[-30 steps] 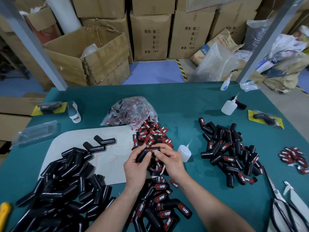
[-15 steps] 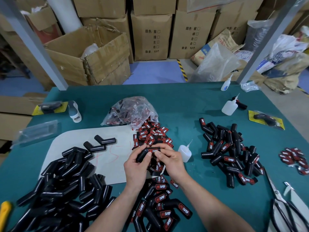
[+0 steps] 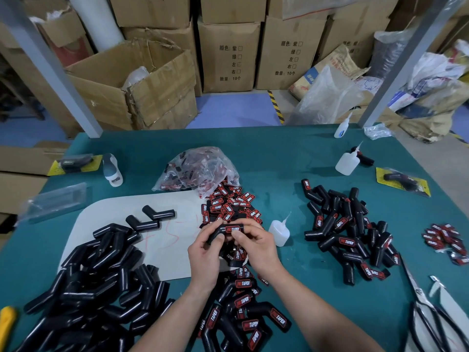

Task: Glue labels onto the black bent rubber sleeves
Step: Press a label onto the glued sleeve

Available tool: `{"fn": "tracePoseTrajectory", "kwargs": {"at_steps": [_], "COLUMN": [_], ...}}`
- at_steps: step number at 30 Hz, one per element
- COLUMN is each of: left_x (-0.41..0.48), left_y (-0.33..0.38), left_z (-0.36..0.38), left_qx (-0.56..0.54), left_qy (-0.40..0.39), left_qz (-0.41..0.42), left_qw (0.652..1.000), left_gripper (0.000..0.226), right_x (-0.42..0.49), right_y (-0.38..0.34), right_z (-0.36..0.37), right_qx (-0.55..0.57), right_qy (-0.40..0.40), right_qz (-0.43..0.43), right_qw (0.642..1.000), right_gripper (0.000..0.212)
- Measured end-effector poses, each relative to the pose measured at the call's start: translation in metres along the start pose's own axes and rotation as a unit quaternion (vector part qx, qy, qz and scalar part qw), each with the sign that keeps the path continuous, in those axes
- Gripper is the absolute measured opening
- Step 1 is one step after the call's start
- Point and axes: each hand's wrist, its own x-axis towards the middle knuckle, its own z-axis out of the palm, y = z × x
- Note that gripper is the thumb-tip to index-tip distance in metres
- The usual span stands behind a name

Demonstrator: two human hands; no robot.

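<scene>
Both hands hold one black bent rubber sleeve (image 3: 224,231) above the table's middle. My left hand (image 3: 204,255) grips its lower left leg. My right hand (image 3: 256,243) pinches the right leg, thumb pressing by the red label (image 3: 233,229) stuck on it. Loose red-and-black labels (image 3: 228,201) lie in a heap just beyond the hands, spilling from a clear bag (image 3: 198,168). Unlabelled sleeves (image 3: 96,275) pile at the left. Labelled sleeves lie in front of me (image 3: 243,313) and in a right-hand pile (image 3: 347,232). A small glue bottle (image 3: 279,231) stands right of my right hand.
A white sheet (image 3: 121,212) covers the left part of the green table (image 3: 279,158). More glue bottles (image 3: 346,162) stand at the far right. Scissors (image 3: 426,308) lie at the right edge, another label heap (image 3: 446,240) beside them. Cardboard boxes (image 3: 132,90) stand beyond the table.
The hands and the sleeve have stayed almost in place; the fingers shift slightly on the label.
</scene>
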Motion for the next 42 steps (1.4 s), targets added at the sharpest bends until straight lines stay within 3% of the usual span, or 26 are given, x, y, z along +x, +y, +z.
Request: {"fn": "tracePoseTrajectory", "kwargs": {"at_steps": [5,18,22,24,42], "left_x": [-0.0039,-0.0011,-0.0007,-0.0005,-0.0062], "left_y": [0.005,0.0012,0.0025,0.0046,0.003], "left_z": [0.0008,0.0005,-0.0006,-0.001,0.0001], "left_qx": [0.009,-0.004,-0.005,-0.008,0.042], "left_qy": [-0.041,-0.055,-0.057,-0.055,-0.083], "left_qz": [0.06,0.065,0.079,0.083,0.133], "left_qw": [0.997,0.996,0.995,0.995,0.987], "left_gripper": [0.043,0.021,0.014,0.013,0.026], "right_x": [0.0025,0.0002,0.0004,0.0002,-0.0029], "right_y": [0.0008,0.0045,0.0077,0.0076,0.0018], "right_z": [-0.0022,-0.0014,-0.0025,-0.0017,-0.0006], "right_qx": [-0.015,-0.039,-0.081,-0.091,-0.009], "right_qy": [0.012,-0.002,0.001,-0.008,-0.006], "right_qz": [0.004,-0.027,-0.043,-0.058,-0.028], "right_qw": [1.0,0.999,0.996,0.994,1.0], "right_gripper": [0.009,0.006,0.021,0.011,0.01]}}
